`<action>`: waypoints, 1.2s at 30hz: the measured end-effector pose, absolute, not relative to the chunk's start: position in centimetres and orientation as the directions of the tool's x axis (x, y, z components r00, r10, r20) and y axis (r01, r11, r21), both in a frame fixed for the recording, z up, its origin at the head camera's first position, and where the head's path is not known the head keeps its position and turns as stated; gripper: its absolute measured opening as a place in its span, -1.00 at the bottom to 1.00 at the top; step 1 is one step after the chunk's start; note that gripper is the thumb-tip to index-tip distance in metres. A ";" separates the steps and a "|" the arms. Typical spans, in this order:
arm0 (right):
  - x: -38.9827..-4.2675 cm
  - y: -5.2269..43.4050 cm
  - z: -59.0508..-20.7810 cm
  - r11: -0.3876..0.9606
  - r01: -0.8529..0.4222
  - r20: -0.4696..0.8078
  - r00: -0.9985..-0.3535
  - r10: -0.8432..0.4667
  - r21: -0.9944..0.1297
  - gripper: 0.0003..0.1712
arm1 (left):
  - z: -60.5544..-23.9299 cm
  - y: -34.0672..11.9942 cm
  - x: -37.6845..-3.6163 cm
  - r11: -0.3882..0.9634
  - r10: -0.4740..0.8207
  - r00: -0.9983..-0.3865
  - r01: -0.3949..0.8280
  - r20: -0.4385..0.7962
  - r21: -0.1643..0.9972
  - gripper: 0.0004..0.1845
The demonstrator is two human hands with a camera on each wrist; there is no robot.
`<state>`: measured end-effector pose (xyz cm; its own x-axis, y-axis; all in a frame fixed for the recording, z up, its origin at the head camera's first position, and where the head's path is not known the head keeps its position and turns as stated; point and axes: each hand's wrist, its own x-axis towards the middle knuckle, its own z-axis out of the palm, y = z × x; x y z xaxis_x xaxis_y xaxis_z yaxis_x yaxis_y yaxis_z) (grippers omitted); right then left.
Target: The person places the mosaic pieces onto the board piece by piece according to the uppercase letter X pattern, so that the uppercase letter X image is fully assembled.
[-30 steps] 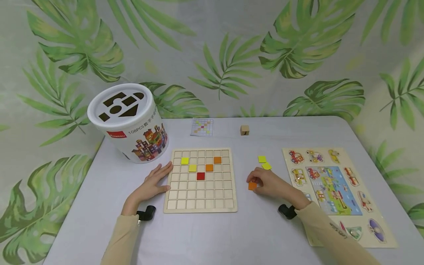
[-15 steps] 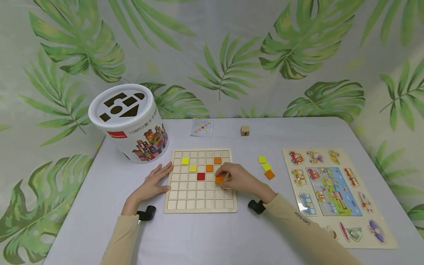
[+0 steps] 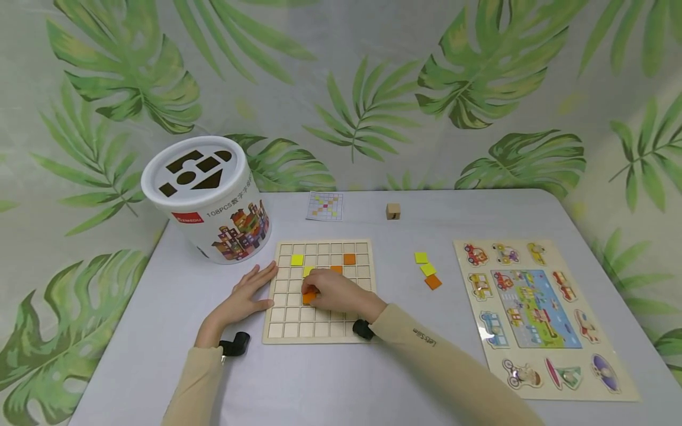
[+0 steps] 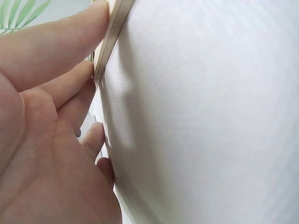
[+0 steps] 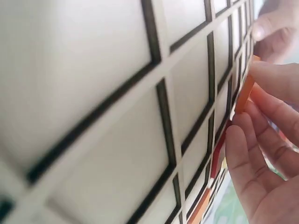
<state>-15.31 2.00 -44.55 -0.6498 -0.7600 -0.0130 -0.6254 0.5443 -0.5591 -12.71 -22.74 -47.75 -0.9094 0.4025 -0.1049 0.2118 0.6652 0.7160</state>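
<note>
A wooden grid board (image 3: 319, 322) lies in the middle of the table with yellow (image 3: 297, 260) and orange (image 3: 349, 258) tiles set in its cells. My right hand (image 3: 325, 291) is over the board and pinches an orange tile (image 3: 308, 298) down at a cell left of centre; the right wrist view shows the orange tile (image 5: 244, 95) on edge between fingertips above the grid board (image 5: 117, 121). My left hand (image 3: 246, 294) lies flat with straight fingers against the board's left edge (image 4: 108, 39). The red tile is hidden under my right hand.
A white shape-sorter bucket (image 3: 208, 198) stands at the back left. Two yellow tiles (image 3: 424, 264) and an orange tile (image 3: 433, 282) lie right of the board. A vehicle peg puzzle (image 3: 538, 313) fills the right side. A pattern card (image 3: 325, 206) and a small wooden cube (image 3: 393, 210) sit behind.
My right hand carried an orange tile from the table on the right leftward across the board to a cell left of centre. My left hand stayed against the board's edge.
</note>
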 end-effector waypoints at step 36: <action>-17.9 20.8 -44.7 0.753 -0.181 -0.009 -0.971 -0.240 -0.633 -0.73 | -47.7 -22.5 -12.7 0.661 0.400 -0.912 0.221 -0.087 0.717 -0.23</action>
<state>-17.93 20.83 -44.69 -0.9707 -0.2401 -0.0087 -0.1806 0.7532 -0.6325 -12.69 -22.49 -47.70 -0.9123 0.4001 -0.0872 0.2213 0.6609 0.7171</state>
